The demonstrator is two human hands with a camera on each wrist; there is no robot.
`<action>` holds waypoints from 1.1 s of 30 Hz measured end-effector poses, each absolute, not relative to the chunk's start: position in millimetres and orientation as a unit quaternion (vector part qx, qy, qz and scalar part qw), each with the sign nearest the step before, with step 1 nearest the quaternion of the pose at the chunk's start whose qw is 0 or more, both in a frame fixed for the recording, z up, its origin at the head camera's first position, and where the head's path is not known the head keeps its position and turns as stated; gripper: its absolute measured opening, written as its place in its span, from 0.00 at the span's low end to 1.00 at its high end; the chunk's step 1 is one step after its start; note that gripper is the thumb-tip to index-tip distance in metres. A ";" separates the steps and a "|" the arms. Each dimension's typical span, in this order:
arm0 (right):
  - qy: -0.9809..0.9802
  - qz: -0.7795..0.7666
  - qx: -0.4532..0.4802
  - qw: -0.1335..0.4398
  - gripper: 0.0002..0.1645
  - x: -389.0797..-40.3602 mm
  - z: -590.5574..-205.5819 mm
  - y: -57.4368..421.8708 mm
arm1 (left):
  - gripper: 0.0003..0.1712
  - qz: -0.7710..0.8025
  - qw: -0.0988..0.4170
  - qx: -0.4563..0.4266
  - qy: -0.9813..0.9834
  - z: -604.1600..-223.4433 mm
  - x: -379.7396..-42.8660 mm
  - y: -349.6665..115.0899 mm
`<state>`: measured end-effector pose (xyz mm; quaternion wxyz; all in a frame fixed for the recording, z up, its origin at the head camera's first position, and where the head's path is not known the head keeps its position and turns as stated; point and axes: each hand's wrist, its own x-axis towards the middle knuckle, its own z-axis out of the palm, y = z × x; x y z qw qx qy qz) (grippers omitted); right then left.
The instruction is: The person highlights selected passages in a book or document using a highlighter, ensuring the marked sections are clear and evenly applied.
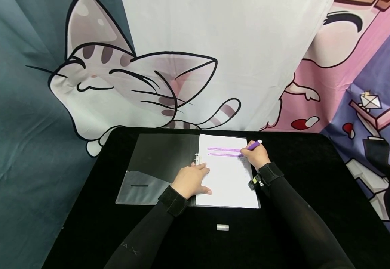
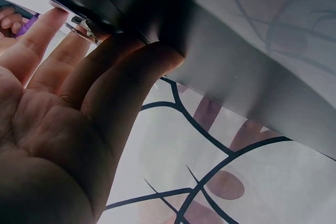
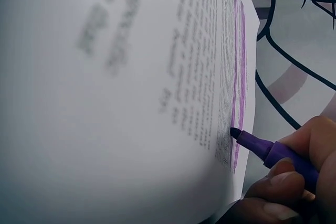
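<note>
My right hand (image 1: 257,155) pinches a purple highlighter (image 1: 254,145) near the right edge of a white printed sheet (image 1: 226,183). In the right wrist view the highlighter's dark chisel tip (image 3: 234,132) is at the lines of text, by purple strokes (image 3: 242,66) running along them. My left hand (image 1: 190,180) rests with spread fingers on the sheet's left edge, beside the metal clip (image 1: 197,159). The sheet lies on the right side of an opened dark folder (image 1: 164,149). In the left wrist view the fingers (image 2: 118,77) are extended near the folder and clip.
A small whitish cylindrical piece (image 1: 222,227), perhaps a cap, lies on the black table (image 1: 195,246) in front of the folder. The folder's left cover has a translucent pocket (image 1: 141,192). A cat-printed cloth (image 1: 188,30) hangs behind the table.
</note>
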<state>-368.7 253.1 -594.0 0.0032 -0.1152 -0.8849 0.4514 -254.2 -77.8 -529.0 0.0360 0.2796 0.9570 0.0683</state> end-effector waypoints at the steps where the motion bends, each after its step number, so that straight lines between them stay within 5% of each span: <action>1: -0.884 0.453 -0.114 0.008 0.14 -365.3 -590.3 250.6 | 0.48 0.068 0.036 0.280 0.957 -528.2 -253.9 -77.8; 9: -0.873 0.475 -0.111 0.009 0.16 -348.1 -567.6 242.4 | 0.48 0.073 0.022 0.289 0.954 -532.8 -255.3 -78.9; 19: -0.876 0.471 -0.106 -0.009 0.16 -363.5 -587.2 256.2 | 0.48 0.075 0.034 0.280 0.956 -529.7 -254.0 -78.2; 27: -0.872 0.481 -0.089 0.017 0.14 -331.1 -542.7 234.2 | 0.49 0.080 0.011 0.296 0.952 -554.2 -266.5 -81.4; 33: -0.878 0.468 -0.103 0.012 0.14 -322.8 -531.2 228.5 | 0.48 0.084 0.029 0.288 0.954 -538.7 -259.7 -79.9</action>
